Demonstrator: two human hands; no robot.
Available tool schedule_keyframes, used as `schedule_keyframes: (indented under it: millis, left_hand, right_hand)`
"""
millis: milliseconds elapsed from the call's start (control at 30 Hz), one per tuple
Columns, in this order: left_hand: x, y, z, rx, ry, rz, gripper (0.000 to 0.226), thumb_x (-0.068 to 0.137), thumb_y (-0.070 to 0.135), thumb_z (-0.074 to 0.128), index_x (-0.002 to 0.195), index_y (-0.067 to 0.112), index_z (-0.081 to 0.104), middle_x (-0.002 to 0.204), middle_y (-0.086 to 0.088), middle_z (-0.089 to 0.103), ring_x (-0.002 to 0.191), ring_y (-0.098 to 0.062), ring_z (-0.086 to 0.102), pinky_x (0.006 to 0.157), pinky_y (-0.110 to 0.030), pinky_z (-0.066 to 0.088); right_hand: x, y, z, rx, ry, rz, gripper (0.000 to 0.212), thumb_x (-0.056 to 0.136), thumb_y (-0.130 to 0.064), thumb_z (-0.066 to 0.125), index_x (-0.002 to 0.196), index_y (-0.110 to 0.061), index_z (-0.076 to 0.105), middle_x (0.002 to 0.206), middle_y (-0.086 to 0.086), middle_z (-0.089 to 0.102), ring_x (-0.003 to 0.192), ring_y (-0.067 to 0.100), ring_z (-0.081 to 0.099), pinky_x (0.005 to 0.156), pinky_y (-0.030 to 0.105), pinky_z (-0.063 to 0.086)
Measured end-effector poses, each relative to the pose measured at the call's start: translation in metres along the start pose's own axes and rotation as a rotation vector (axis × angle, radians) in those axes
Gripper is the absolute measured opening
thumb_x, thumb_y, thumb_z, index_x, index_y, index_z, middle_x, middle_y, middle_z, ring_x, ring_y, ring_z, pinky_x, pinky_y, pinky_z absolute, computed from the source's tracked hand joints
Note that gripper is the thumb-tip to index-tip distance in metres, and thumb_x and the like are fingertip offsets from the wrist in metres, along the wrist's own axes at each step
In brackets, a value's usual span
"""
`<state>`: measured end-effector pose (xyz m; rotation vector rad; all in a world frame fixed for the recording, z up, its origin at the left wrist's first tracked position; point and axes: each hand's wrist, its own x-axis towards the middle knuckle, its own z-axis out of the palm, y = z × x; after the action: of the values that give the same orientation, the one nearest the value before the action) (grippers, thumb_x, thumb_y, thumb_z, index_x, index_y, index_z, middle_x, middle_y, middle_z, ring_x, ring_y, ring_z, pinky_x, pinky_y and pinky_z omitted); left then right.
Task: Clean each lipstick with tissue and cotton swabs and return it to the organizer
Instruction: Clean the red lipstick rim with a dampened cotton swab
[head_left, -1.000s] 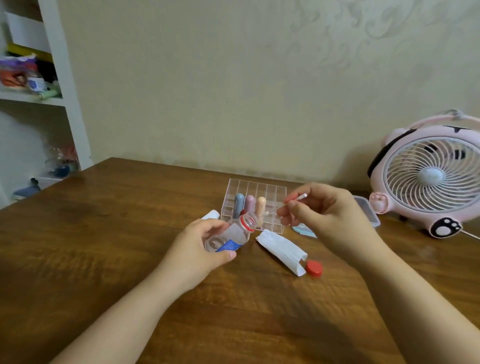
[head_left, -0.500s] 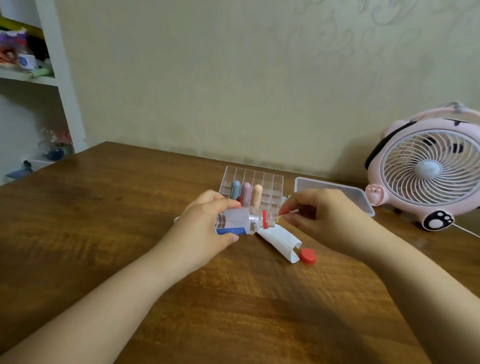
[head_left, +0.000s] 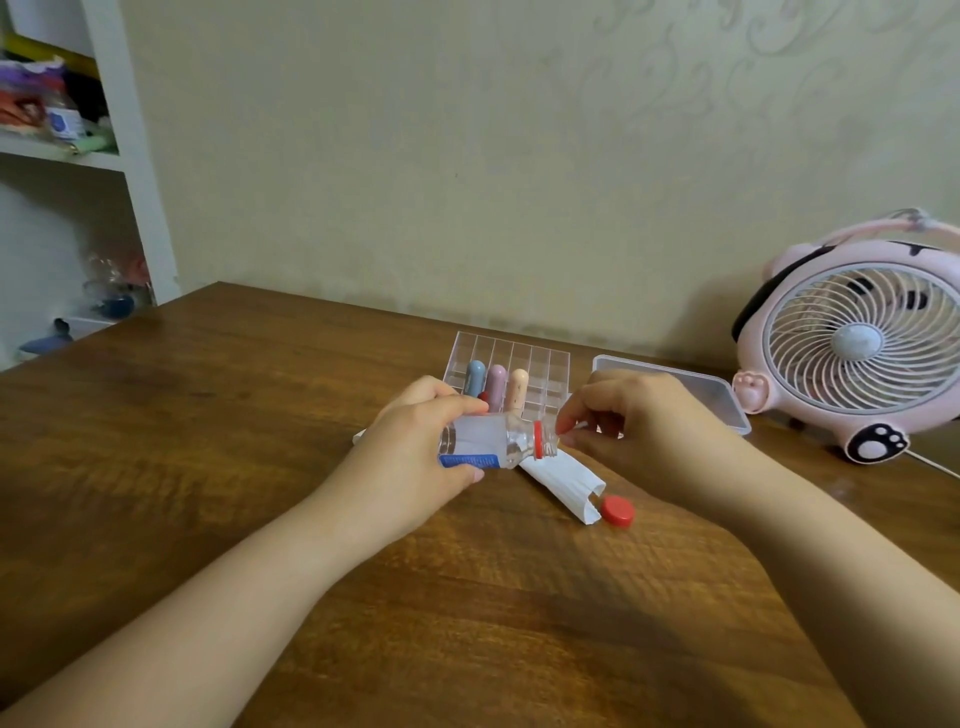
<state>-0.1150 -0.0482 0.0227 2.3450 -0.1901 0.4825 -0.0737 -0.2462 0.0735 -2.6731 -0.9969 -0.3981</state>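
My left hand (head_left: 415, 457) grips a small clear bottle (head_left: 493, 441) tipped on its side, its open red-ringed mouth pointing right. My right hand (head_left: 644, 431) pinches a cotton swab (head_left: 577, 427) with its tip at the bottle's mouth. Behind the hands stands a clear gridded organizer (head_left: 540, 364) holding three lipsticks: blue (head_left: 475, 375), mauve (head_left: 496, 378) and peach (head_left: 517, 387). A folded white tissue (head_left: 566, 480) lies on the table under the bottle's mouth, and the red bottle cap (head_left: 617, 512) sits at its near end.
A clear lidded plastic box (head_left: 717, 395) lies right of the organizer. A pink desk fan (head_left: 862, 338) stands at the far right with its cord trailing off. White shelves (head_left: 130, 171) with clutter stand at the left beyond the wooden table (head_left: 208, 441).
My left hand tipped the bottle from upright to horizontal. My right hand came down and brought the swab's tip to the bottle's mouth.
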Motion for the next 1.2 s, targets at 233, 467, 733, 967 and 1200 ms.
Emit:
schedule_keyframes:
  millis: [233,467,733,967,1200]
  left_hand:
    - [-0.001,0.001,0.002,-0.012,-0.007,-0.006,0.059,0.075,0.018,0.077,0.128,0.03,0.053,0.11,0.018,0.043,0.105,-0.002,0.046,0.079,-0.014,0.049]
    - [-0.002,0.003,0.007,-0.01,-0.017,-0.01,0.059,0.074,0.02,0.077,0.127,0.03,0.053,0.107,0.019,0.042,0.104,-0.002,0.045,0.076,-0.009,0.044]
    - [0.004,0.011,0.03,-0.138,-0.067,-0.125,0.056,0.07,0.033,0.08,0.122,0.029,0.059,0.091,0.025,0.051,0.082,0.007,0.05,0.064,-0.008,0.038]
    - [0.047,0.032,0.078,-0.384,-0.146,-0.222,0.044,0.071,0.029,0.081,0.11,0.025,0.063,0.106,0.011,0.063,0.099,-0.004,0.058,0.086,-0.023,0.046]
    - [0.09,0.05,0.128,-0.369,-0.257,-0.231,0.049,0.075,0.022,0.077,0.119,0.016,0.057,0.113,0.001,0.06,0.104,-0.012,0.056,0.086,-0.024,0.045]
  right_hand:
    - [-0.002,0.0,0.002,-0.008,-0.023,0.02,0.013,0.085,-0.023,0.065,0.095,-0.021,0.072,0.08,-0.008,0.059,0.066,0.004,0.048,0.056,0.008,0.035]
    - [-0.007,0.003,0.003,0.009,0.002,0.014,0.012,0.085,-0.023,0.064,0.094,-0.02,0.073,0.076,-0.014,0.052,0.065,0.002,0.047,0.057,0.008,0.035]
    - [-0.027,0.029,-0.016,0.18,0.177,0.187,0.006,0.084,-0.021,0.067,0.079,-0.024,0.069,0.076,-0.011,0.064,0.072,0.006,0.058,0.063,0.015,0.043]
    - [-0.051,0.067,-0.031,0.318,0.283,0.384,0.008,0.09,-0.024,0.058,0.085,-0.027,0.063,0.07,-0.007,0.066,0.064,0.006,0.058,0.059,0.017,0.046]
    - [-0.066,0.095,-0.024,0.371,0.313,0.501,0.011,0.093,-0.02,0.053,0.09,-0.021,0.064,0.071,-0.004,0.066,0.07,0.015,0.061,0.066,0.033,0.051]
